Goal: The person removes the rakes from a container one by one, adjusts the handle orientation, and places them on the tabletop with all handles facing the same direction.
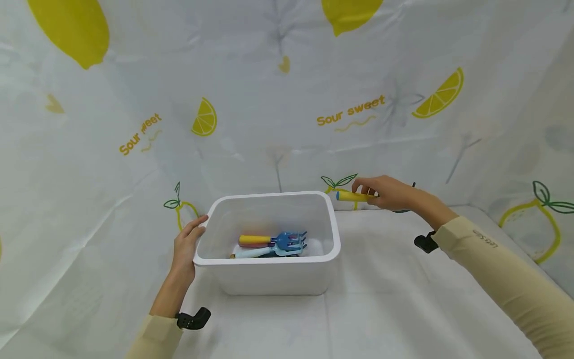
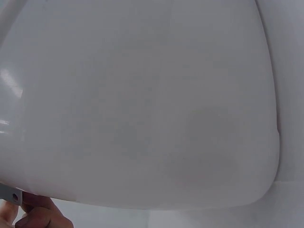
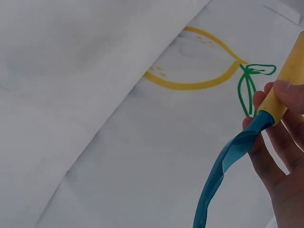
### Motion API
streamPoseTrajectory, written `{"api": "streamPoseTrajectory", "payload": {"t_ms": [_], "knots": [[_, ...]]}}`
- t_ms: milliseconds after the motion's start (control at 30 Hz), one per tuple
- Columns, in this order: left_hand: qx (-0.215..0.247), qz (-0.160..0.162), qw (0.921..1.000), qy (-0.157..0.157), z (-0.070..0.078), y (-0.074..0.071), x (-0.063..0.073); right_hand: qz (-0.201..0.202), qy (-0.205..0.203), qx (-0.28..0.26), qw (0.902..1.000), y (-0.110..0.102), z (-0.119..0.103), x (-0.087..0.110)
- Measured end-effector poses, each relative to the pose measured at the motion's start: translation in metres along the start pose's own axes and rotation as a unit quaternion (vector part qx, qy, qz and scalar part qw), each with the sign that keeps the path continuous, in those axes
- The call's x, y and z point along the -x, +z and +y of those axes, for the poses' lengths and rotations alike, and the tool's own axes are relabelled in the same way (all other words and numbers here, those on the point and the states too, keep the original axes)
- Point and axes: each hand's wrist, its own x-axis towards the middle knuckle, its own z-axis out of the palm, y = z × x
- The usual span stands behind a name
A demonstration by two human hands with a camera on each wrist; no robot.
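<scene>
A white plastic tub (image 1: 269,261) stands on the white-covered surface. My left hand (image 1: 185,249) grips its left rim. In the left wrist view, the tub's smooth outer wall (image 2: 152,104) fills most of the picture, with fingers (image 2: 42,218) at its lower left edge. Beyond the tub's back right corner, my right hand (image 1: 387,193) holds a garden trowel (image 3: 232,149) by its yellow handle (image 1: 352,197). Its blue blade shows nearly edge-on in the right wrist view. Inside the tub lie a blue hand fork (image 1: 287,242) with a yellow handle and a pale blue fork (image 1: 255,253).
More small tools lie partly hidden beneath the forks. A white sheet (image 1: 269,99) printed with lemons and lettering rises behind the tub. The covered surface (image 1: 381,279) extends to the tub's right and front.
</scene>
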Motion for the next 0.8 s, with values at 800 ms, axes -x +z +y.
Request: {"api": "streamPoseTrajectory", "payload": {"t_ms": [800], "knots": [[-0.001, 0.008, 1.0000, -0.001, 0.000, 0.001, -0.001, -0.019, 0.065, -0.022, 0.9975, 0.075, 0.059, 0.015]]}}
